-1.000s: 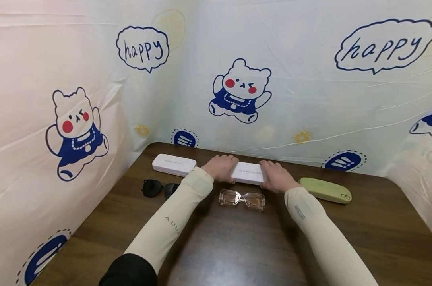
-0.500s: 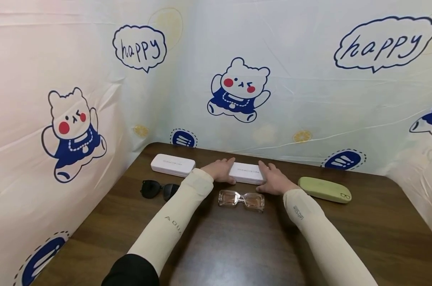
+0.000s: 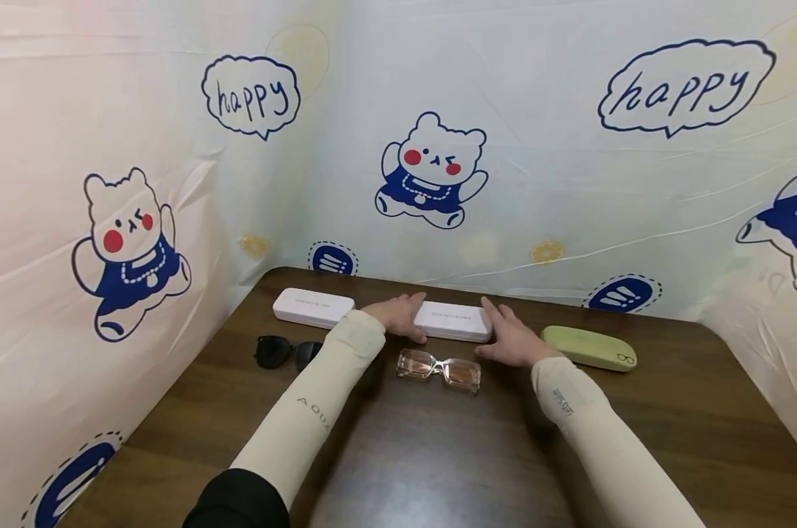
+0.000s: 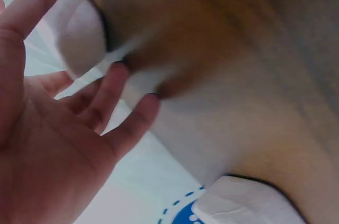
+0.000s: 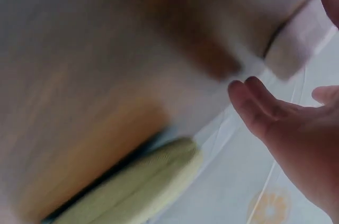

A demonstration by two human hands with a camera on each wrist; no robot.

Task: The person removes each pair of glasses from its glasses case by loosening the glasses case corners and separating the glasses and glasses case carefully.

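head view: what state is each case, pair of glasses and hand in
left white case, shut
right white case, shut, between the hands
green case, shut
sunglasses, partly hidden by sleeve; folding unclear
clear glasses, on the table; folding unclear
left hand, spread
right hand, spread

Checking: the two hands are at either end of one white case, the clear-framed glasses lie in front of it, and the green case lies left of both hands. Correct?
Not quite: the head view shows the green case right of both the left hand and the right hand. The white case and clear-framed glasses are as you say.
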